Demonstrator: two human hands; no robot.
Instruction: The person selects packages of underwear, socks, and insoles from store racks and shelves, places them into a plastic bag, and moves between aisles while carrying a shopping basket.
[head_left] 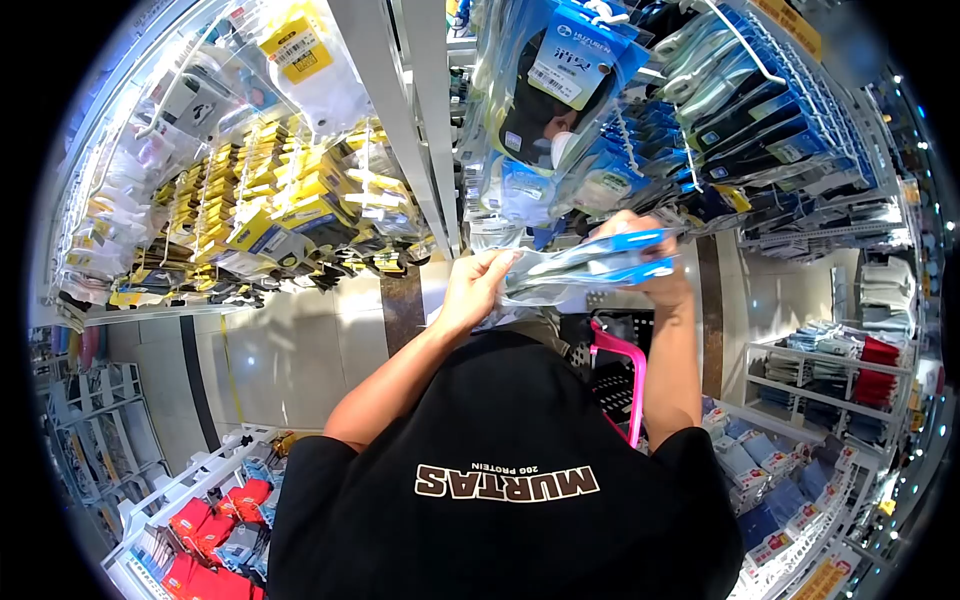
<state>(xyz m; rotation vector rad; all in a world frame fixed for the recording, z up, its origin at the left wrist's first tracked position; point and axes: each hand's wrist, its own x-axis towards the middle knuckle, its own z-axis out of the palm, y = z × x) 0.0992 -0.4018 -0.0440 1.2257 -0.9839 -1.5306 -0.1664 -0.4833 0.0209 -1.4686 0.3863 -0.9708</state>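
Note:
Between my hands are clear plastic packs [575, 268] with blue header cards, seen nearly edge-on. What is inside them is hard to make out. My left hand [475, 285] pinches their clear end between thumb and fingers. My right hand [657, 270] grips the other end, by the blue headers, its fingers partly hidden behind them. Just beyond hangs a blue-topped pack [553, 95] with a dark, insole-shaped item inside. A black basket [612, 395] with a pink handle [637, 375] is below my right hand.
Rows of blue-headed packs [770, 120] hang on hooks at upper right. Yellow-tagged packs [250, 180] fill the left rack, past a white upright post [385, 100]. Low shelves hold red packs [215, 520] at lower left and blue-grey packs [775, 480] at lower right.

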